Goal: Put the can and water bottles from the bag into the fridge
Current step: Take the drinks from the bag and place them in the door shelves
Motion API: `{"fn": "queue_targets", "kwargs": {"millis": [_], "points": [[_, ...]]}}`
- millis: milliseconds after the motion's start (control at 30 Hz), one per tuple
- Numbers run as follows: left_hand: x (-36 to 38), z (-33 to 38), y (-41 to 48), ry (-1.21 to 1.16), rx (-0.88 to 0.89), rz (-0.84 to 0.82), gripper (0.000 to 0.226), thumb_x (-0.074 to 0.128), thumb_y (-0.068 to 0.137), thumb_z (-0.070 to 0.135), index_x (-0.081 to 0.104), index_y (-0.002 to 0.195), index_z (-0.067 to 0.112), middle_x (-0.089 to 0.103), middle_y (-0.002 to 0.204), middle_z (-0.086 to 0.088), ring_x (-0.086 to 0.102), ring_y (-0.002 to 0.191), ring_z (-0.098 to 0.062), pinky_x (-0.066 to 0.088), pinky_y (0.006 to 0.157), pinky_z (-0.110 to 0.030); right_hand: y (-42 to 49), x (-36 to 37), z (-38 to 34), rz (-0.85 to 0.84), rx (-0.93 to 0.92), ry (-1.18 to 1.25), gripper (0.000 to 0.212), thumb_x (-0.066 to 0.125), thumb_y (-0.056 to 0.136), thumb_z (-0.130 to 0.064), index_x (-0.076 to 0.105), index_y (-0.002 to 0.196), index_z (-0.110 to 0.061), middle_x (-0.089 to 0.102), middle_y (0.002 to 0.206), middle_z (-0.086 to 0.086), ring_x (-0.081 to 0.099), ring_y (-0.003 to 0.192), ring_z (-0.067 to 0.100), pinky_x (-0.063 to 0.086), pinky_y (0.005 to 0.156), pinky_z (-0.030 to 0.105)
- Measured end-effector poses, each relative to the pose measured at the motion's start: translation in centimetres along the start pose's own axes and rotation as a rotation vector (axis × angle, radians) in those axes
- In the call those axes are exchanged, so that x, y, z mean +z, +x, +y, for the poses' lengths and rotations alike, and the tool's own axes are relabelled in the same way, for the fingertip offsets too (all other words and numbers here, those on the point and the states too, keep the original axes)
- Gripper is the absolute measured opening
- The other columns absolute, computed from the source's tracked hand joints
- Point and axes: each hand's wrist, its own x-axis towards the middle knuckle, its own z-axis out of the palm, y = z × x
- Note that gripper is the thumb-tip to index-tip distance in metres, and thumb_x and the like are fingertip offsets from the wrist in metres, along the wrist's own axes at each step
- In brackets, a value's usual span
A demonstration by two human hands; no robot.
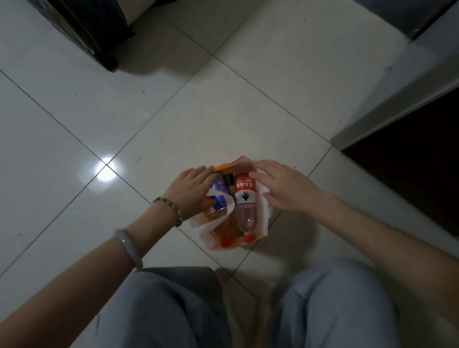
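Note:
An orange and white plastic bag (255, 233) lies on the tiled floor in front of my knees. Inside it, a clear water bottle (245, 197) with a red label points its red cap toward me. A second bottle (223, 233) shows dimly through the plastic beside it. A blue can (221, 195) sits at the bag's left side. My left hand (190, 193) curls around the can, thumb on its near side and fingers over the far side. My right hand (284, 187) rests flat on the bag's right edge, fingers spread, holding nothing.
The fridge stands at the right: its grey door panel (413, 77) swung out, and a dark opening (429, 174) behind it at floor level. A dark furniture base (88, 34) stands at the far left. My knees in blue jeans (165, 316) are just behind the bag.

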Motion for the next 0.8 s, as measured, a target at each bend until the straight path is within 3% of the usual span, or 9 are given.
{"fn": "queue_targets", "kwargs": {"millis": [133, 267, 367, 467, 567, 667, 800], "points": [[4.8, 0.8, 3.6, -0.141, 0.044, 0.091, 0.038, 0.05, 0.089, 0.034, 0.055, 0.117, 0.009, 0.056, 0.126, -0.009, 0.05, 0.115, -0.024, 0.042, 0.097, -0.035, 1.6, 4.4, 1.4, 0.029, -0.087, -0.074, 0.058, 0.078, 0.062, -0.002, 0.058, 0.116, 0.0, 0.056, 0.124, 0.027, 0.057, 0.113, 0.038, 0.05, 0.087, 0.05], [7.5, 2.4, 5.1, -0.306, -0.303, 0.032, 0.033, 0.04, 0.094, 0.039, 0.052, 0.106, 0.011, 0.059, 0.109, -0.01, 0.056, 0.094, -0.024, 0.044, 0.073, -0.03, 2.7, 7.2, 1.4, -0.013, -0.042, -0.065, 0.06, 0.077, 0.063, -0.005, 0.056, 0.119, -0.001, 0.052, 0.129, 0.027, 0.053, 0.118, 0.039, 0.054, 0.078, 0.054], [9.3, 2.7, 6.1, -0.358, -0.533, 0.024, 0.046, 0.042, 0.092, 0.045, 0.046, 0.118, 0.007, 0.055, 0.114, -0.014, 0.057, 0.098, -0.027, 0.051, 0.077, -0.035, 3.2, 8.0, 1.4, -0.068, -0.046, -0.097, 0.049, 0.064, 0.076, -0.008, 0.05, 0.123, -0.005, 0.047, 0.135, 0.023, 0.044, 0.124, 0.037, 0.049, 0.083, 0.057], [10.7, 2.7, 7.3, -0.553, -0.754, 0.034, 0.062, 0.047, 0.087, 0.052, 0.038, 0.123, 0.003, 0.059, 0.11, -0.014, 0.06, 0.091, -0.028, 0.052, 0.07, -0.036, 3.5, 8.8, 1.5, -0.133, -0.069, -0.166, 0.034, 0.055, 0.084, -0.008, 0.053, 0.117, -0.007, 0.051, 0.125, 0.016, 0.047, 0.115, 0.031, 0.046, 0.078, 0.04], [11.4, 3.0, 8.4, -0.722, -0.871, 0.014, 0.074, 0.054, 0.085, 0.05, 0.027, 0.13, -0.002, 0.059, 0.111, -0.015, 0.062, 0.091, -0.029, 0.048, 0.067, -0.033, 3.3, 9.5, 1.6, -0.141, -0.107, -0.184, 0.03, 0.061, 0.08, -0.004, 0.057, 0.11, -0.004, 0.056, 0.115, 0.018, 0.053, 0.105, 0.033, 0.044, 0.069, 0.035], [11.9, 2.9, 8.7, -0.864, -0.898, 0.052, 0.076, 0.063, 0.078, 0.05, 0.031, 0.128, 0.001, 0.057, 0.115, -0.013, 0.06, 0.097, -0.029, 0.046, 0.073, -0.032, 3.4, 10.1, 2.0, -0.179, -0.145, -0.192, 0.033, 0.073, 0.062, 0.003, 0.063, 0.094, -0.001, 0.063, 0.097, 0.021, 0.061, 0.086, 0.036, 0.047, 0.057, 0.034], [11.6, 2.9, 7.5, -0.867, -0.784, 0.119, 0.079, 0.076, 0.063, 0.048, 0.04, 0.12, 0.007, 0.053, 0.115, -0.011, 0.055, 0.102, -0.027, 0.045, 0.077, -0.03, 4.0, 11.9, 2.9, -0.231, -0.229, -0.38, 0.04, 0.079, 0.052, -0.006, 0.067, 0.09, -0.009, 0.066, 0.096, 0.017, 0.063, 0.084, 0.033, 0.051, 0.063, 0.037]]}}
